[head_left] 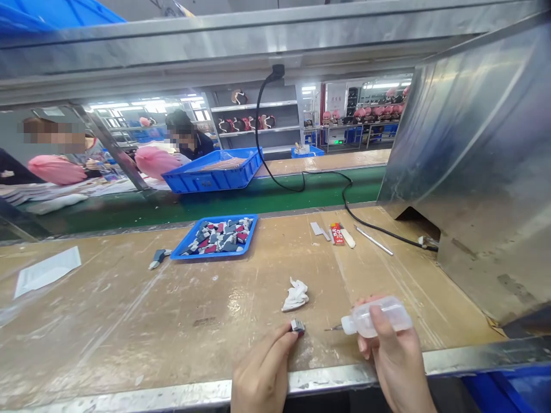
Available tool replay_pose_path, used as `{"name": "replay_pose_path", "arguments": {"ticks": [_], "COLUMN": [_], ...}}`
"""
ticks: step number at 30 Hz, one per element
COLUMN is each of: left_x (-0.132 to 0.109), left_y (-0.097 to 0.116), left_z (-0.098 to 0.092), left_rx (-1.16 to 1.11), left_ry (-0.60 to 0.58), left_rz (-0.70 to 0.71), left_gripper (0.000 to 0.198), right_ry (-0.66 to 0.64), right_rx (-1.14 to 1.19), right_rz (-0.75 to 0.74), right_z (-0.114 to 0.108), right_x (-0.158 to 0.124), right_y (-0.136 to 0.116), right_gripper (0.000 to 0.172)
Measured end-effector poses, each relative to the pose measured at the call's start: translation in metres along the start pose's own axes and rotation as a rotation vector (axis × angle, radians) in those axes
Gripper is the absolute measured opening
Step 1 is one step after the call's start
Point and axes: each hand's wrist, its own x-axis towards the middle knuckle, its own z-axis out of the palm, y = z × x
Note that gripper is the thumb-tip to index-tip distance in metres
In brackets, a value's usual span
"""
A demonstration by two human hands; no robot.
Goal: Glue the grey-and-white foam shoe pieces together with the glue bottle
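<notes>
My left hand (262,367) pinches a small grey and white piece (297,327) close to the table's front edge. To its right, my right hand (394,350) is wrapped round a translucent squeeze bottle (382,316), tilted on its side. A thin needle tip points left from the bottle's white cap, a short way apart from the small piece. Just beyond the left hand lies a crumpled white tissue (295,295). Farther back, a shallow blue tray (212,257) holds many small grey, white and dark red pieces.
One grey piece (158,258) lies left of the tray. A red packet (337,234), a metal rod (373,240) and a black cable (365,217) are at the back right. A metal housing (477,172) borders the right side. Two people work beyond the green belt (318,192).
</notes>
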Motion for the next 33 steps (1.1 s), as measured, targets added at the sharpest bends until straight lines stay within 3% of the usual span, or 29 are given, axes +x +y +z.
{"name": "replay_pose_path", "arguments": {"ticks": [8, 13, 21, 26, 33], "left_x": [0.001, 0.002, 0.006, 0.007, 0.008], "left_y": [-0.002, 0.006, 0.012, 0.014, 0.015], "left_z": [-0.008, -0.008, -0.008, -0.009, -0.008], "left_rx": [-0.031, 0.003, -0.026, 0.007, 0.003], "left_ry": [-0.046, -0.023, 0.015, -0.014, 0.004], "left_rz": [0.091, 0.039, 0.016, 0.006, 0.004], "left_gripper": [0.032, 0.035, 0.03, 0.027, 0.024], "right_ry": [0.201, 0.065, -0.103, -0.118, -0.136], "right_rx": [-0.268, -0.329, -0.398, -0.45, -0.42], "right_rz": [-0.353, -0.616, -0.68, -0.717, -0.647], "right_z": [0.031, 0.022, 0.007, 0.006, 0.007], "right_x": [-0.017, -0.006, -0.002, -0.003, -0.007], "right_y": [0.013, 0.026, 0.03, 0.03, 0.029], "right_gripper": [0.037, 0.024, 0.016, 0.021, 0.018]}}
